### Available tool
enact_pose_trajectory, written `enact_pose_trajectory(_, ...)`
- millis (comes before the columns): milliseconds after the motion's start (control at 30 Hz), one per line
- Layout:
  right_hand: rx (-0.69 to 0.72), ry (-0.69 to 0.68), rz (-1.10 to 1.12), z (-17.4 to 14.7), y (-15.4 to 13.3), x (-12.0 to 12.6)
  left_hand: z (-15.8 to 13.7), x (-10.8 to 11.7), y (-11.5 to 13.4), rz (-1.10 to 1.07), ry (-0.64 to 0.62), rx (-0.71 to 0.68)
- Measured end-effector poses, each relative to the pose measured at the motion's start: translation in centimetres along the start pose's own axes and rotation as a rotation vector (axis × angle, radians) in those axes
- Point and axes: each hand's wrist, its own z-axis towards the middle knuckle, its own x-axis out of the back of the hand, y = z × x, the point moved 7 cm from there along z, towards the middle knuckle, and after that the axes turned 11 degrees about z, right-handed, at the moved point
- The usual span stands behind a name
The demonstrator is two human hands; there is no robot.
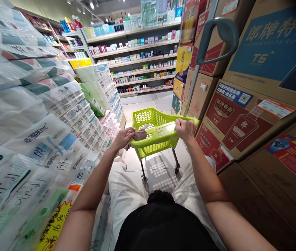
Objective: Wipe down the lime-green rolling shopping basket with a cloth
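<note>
In front of me stands a lime-green shopping cart [161, 141] with a perforated plastic basket on dark legs with casters. My left hand [124, 139] is closed at the left end of the cart's handle bar. A crumpled mauve-brown cloth-like piece [140, 134] lies over the bar there, partly under the fingers. My right hand [186, 129] is wrapped around the bar's right end. A clear label [165, 129] lies along the bar between both hands. The basket's far floor shows bare lattice; its near part is hidden behind the bar.
Packs of tissue paper [66, 104] are stacked high on my left. Liquor cartons [247, 122] form a wall on my right. A metal pole with a grey looped handle [231, 38] rises beside the cart's right side. Shelves of boxed goods [142, 64] stand across the aisle's end.
</note>
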Motion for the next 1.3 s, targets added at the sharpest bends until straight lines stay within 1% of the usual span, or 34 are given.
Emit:
enact_pose_trajectory(33,-0.017,0.010,0.003,-0.1,0.1,0.1,-0.3,-0.1,0.7,0.015,0.017,0.006)
enact_pose_trajectory(100,-0.046,0.031,0.009,-0.2,0.4,0.4,-1.1,-0.2,1.8,0.020,0.117,0.046)
enact_pose_trajectory(167,-0.060,0.041,0.014,-0.3,0.5,0.6,-2.5,-0.3,2.7,0.014,0.290,0.100)
enact_pose_trajectory(233,-0.063,0.040,0.017,-0.3,0.6,0.8,-4.3,-0.5,3.7,0.035,0.492,0.136)
enact_pose_trajectory(300,-0.064,0.032,0.017,-0.3,0.7,0.9,-6.1,-1.1,5.0,0.089,0.666,0.131)
enact_pose_trajectory(333,-0.065,0.028,0.018,-0.4,0.7,1.0,-6.8,-1.5,5.8,0.122,0.729,0.111)
enact_pose_trajectory(400,-0.065,0.017,0.020,-0.4,0.6,1.0,-7.7,-2.4,7.2,0.184,0.825,0.060)
enact_pose_trajectory(467,-0.061,0.015,0.021,-0.6,0.4,0.9,-8.1,-3.2,8.2,0.231,0.909,0.031)
enact_pose_trajectory(567,-0.043,0.036,0.022,-0.8,0.1,0.8,-8.0,-4.3,8.6,0.282,1.005,0.059)
enact_pose_trajectory(633,-0.034,0.049,0.023,-0.8,-0.1,0.6,-7.4,-5.3,8.6,0.300,1.004,0.070)
enact_pose_trajectory(700,-0.020,0.050,0.024,-0.9,-0.4,0.2,-6.5,-6.4,8.7,0.276,0.954,0.084)
enact_pose_trajectory(800,0.016,0.045,0.024,-1.1,-1.2,-0.4,-5.0,-8.0,8.8,0.177,0.876,0.143)
enact_pose_trajectory(867,0.033,0.049,0.019,-1.4,-1.9,-0.7,-4.1,-8.6,9.2,0.145,0.882,0.184)
enact_pose_trajectory(967,0.034,0.068,0.014,-2.0,-2.8,-1.0,-3.5,-8.6,9.5,0.151,0.940,0.225)
enact_pose_trajectory(1067,0.043,0.088,0.014,-2.6,-3.6,-1.1,-4.2,-7.5,9.0,0.109,0.965,0.255)
enact_pose_trajectory(1133,0.063,0.091,0.007,-3.0,-4.1,-1.3,-5.7,-5.9,8.4,0.042,0.978,0.296)
enact_pose_trajectory(1167,0.072,0.090,0.002,-3.1,-4.3,-1.3,-6.4,-4.9,8.1,0.002,0.956,0.307)
enact_pose_trajectory(1200,0.080,0.091,0.000,-3.2,-4.5,-1.4,-7.1,-4.0,7.9,-0.037,0.909,0.313)
enact_pose_trajectory(1300,0.094,0.124,0.005,-3.4,-4.8,-1.4,-7.0,-2.3,8.4,-0.101,0.604,0.211)
